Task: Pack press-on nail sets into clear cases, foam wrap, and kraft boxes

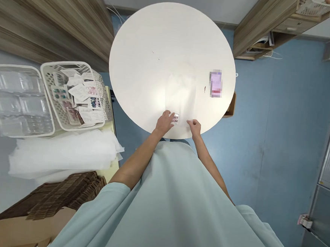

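On the near edge of the white round table (142, 43), my left hand (164, 124) grips the left side of a small clear pack of press-on nails (175, 119). Dark pink pieces show in rows inside it, and my fingers cover part of the pack. A short way to the right, my right hand (195, 128) is closed in a pinch just above the tabletop. Whatever lies between its fingertips is too small to make out. Between and beyond my hands is a faint pale rectangular patch; I cannot tell whether it is clear film or glare.
A blurred-out pinkish phone-like item (215, 83) lies on the table's right side, beside a small dark bit (205, 89). To the left stand a white basket of carded packs (76, 94), a basket of clear plastic boxes (19, 102), white sheeting (67, 152) and stacked cardboard (52, 198).
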`<state>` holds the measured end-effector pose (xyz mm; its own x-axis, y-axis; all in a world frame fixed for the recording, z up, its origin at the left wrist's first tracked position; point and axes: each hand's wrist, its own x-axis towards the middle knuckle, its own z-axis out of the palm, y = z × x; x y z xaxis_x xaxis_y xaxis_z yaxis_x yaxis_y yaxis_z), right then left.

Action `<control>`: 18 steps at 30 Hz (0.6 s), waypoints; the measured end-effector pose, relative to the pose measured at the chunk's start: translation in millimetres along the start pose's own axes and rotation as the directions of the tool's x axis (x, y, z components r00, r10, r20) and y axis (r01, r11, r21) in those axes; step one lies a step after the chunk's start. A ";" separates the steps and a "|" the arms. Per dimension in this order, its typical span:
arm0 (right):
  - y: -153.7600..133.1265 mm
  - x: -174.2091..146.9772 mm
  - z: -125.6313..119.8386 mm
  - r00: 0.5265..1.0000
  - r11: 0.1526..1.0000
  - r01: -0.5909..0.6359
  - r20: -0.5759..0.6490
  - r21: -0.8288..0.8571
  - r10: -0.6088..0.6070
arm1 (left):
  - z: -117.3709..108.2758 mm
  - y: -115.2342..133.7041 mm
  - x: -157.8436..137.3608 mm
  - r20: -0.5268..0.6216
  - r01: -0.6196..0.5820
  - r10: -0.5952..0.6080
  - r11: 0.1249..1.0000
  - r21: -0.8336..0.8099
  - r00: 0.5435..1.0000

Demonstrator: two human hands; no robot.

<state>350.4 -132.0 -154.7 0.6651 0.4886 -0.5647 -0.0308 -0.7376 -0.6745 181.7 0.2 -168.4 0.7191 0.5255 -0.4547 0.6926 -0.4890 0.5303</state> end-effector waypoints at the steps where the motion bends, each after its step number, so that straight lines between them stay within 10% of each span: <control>1: -3.5 -3.2 1.5 0.999 0.999 0.033 -0.001 -0.016 -0.033 | -0.5 0.8 -0.1 0.002 0.004 -0.004 1.000 0.011 1.000; 7: -28.1 -25.6 27.3 0.958 0.941 0.284 0.099 -0.183 -0.270 | 0.9 -4.8 -3.9 -0.071 -0.012 0.003 0.991 -0.136 0.998; 11: -34.2 -29.0 52.9 0.928 0.853 0.358 0.247 -0.379 -0.280 | 2.2 -24.8 -15.0 -0.218 0.102 -0.211 0.899 -0.425 0.953; 18: -31.1 -20.3 78.4 0.928 0.776 0.340 0.325 -0.532 -0.184 | 6.5 -33.0 -21.1 -0.003 0.350 -0.468 0.665 -0.660 0.884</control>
<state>279.4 -82.4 -159.6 0.3798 0.7405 -0.5545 0.5992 -0.6536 -0.4624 144.0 0.7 -181.0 0.3116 0.6951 -0.6479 0.6750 0.3179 0.6658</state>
